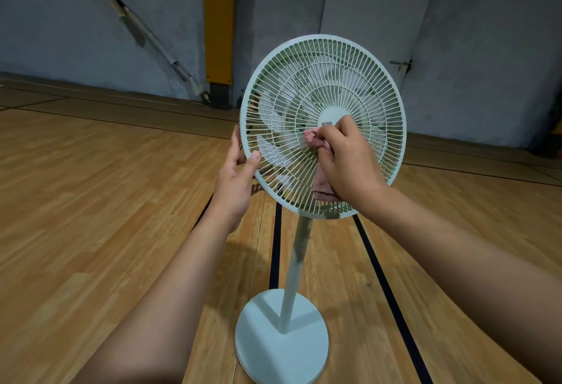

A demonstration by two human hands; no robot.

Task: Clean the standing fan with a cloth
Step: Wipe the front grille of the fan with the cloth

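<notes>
A white standing fan [349, 79] stands on the wooden floor, with a round grille, a thin pole [293, 265] and a round base [267, 350]. My left hand [238, 177] grips the grille's left rim, thumb on the front and fingers behind it. My right hand [346, 161] pinches a pink cloth [311, 137] and presses it against the front grille just below and left of the hub. More of the cloth hangs under my palm near the grille's lower part.
The wooden floor [91, 201] has black lines running past the fan's base. A grey wall [60, 24] stands behind, with a yellow padded post [218, 37], a leaning pole [146, 31] and a white board [374, 18].
</notes>
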